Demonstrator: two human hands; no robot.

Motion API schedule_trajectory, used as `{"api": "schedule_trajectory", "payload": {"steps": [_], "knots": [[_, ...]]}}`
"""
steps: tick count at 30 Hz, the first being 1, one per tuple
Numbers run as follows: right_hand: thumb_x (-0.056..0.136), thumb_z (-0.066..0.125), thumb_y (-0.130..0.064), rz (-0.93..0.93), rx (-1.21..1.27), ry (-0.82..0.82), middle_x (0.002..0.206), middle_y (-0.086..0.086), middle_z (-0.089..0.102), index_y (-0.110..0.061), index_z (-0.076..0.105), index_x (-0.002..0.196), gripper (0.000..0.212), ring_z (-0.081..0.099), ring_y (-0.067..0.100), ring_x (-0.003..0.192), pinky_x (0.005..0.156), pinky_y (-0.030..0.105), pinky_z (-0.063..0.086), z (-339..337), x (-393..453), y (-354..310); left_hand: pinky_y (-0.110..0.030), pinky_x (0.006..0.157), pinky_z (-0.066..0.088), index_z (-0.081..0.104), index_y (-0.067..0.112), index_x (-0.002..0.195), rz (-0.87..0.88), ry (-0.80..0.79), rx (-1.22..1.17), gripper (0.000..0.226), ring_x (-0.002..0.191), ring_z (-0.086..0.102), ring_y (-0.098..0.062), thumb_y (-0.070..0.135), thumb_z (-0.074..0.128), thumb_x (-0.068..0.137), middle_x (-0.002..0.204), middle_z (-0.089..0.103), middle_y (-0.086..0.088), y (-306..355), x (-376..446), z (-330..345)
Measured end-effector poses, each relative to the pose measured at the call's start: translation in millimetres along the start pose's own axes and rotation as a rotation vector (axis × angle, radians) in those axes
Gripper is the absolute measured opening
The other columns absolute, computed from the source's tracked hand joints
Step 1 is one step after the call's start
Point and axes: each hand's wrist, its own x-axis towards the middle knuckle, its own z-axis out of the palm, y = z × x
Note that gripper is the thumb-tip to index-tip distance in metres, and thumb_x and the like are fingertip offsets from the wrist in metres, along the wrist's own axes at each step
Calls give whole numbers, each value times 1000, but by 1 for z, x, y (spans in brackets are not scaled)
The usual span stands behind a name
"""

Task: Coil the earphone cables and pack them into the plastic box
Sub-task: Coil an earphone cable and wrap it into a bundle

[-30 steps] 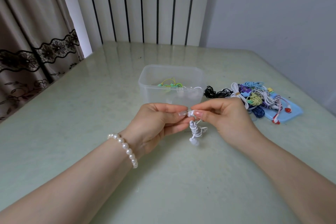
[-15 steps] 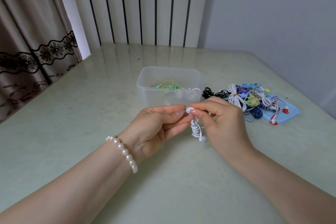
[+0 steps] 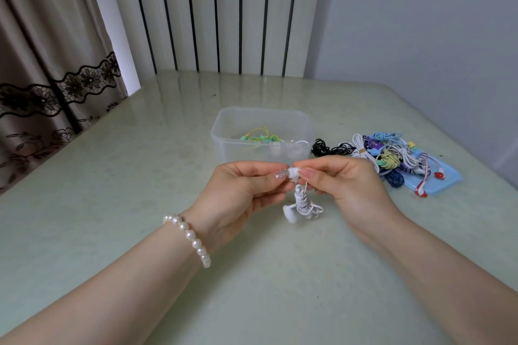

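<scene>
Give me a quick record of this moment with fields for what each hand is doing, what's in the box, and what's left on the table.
left hand: pinches the top of the white earphone bundle
right hand: pinches the same top end
bundle: coiled, hanging above the table
plastic box: open, holds green-yellow earphones and a whitish set
still to pack: pile of coloured earphones, right of the box, partly on a blue lid
</scene>
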Motion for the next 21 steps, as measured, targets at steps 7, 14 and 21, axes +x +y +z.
{"api": "schedule_trajectory", "payload": {"steps": [7,14,21], "knots": [[59,69,-21,50,39,8,70,-3,72,-18,73,73,16,63,10,71,72,22,47,2,-2,0,-20,58,55,72,3,74,44,2,65,11,63,68,-13,4,67,64,70,72,-10,-2,-1,-1],[67,69,-1,13,20,26,66,-1,71,-7,70,79,13,65,7,64,66,15,52,1,-2,-7,-20,61,55,71,3,81,155,-52,182,12,65,69,-13,-3,61,79,76,73,-9,0,-5,3],[54,72,-16,55,18,52,61,2,68,-5,70,77,26,58,11,54,62,19,47,2,-1,-13,-23,62,56,69,4,81,182,-40,199,10,59,65,-13,6,59,82,74,72,-8,3,0,0]]}}
